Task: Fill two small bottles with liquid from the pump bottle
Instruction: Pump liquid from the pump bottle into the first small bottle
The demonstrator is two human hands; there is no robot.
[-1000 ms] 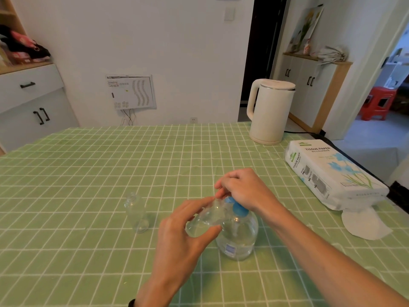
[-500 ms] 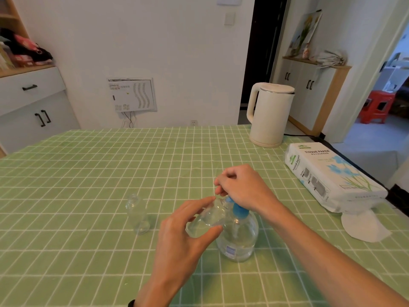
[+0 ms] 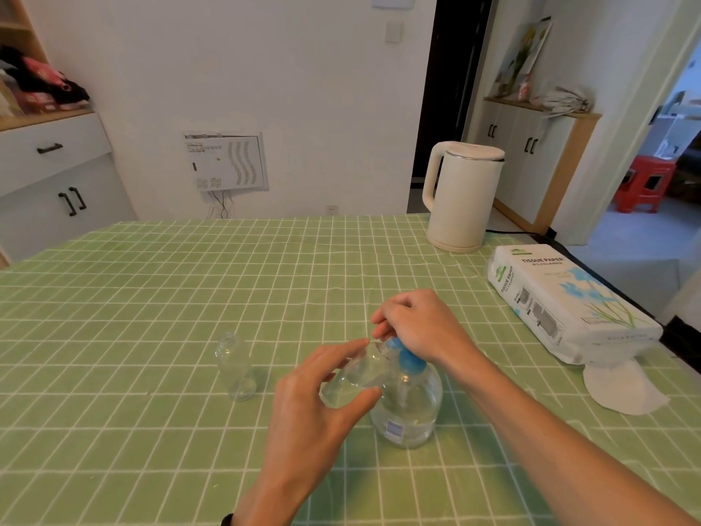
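Note:
A clear round pump bottle [image 3: 411,408] with a blue pump head stands on the green checked tablecloth near the middle front. My right hand [image 3: 417,328] rests on top of the blue pump, fingers curled over it. My left hand [image 3: 318,408] holds a small clear bottle [image 3: 352,377] tilted, with its mouth up against the pump's nozzle. Some clear liquid lies in that bottle's lower end. A second small clear bottle [image 3: 234,368] stands upright and uncapped to the left, apart from both hands.
A white electric kettle [image 3: 461,195] stands at the table's far right. A tissue paper pack [image 3: 565,301] lies along the right edge with a loose white tissue [image 3: 622,385] in front of it. White cabinets stand at the left and the far right.
Both hands and the bottles stay in nearly the same place. The view has shifted slightly downward.

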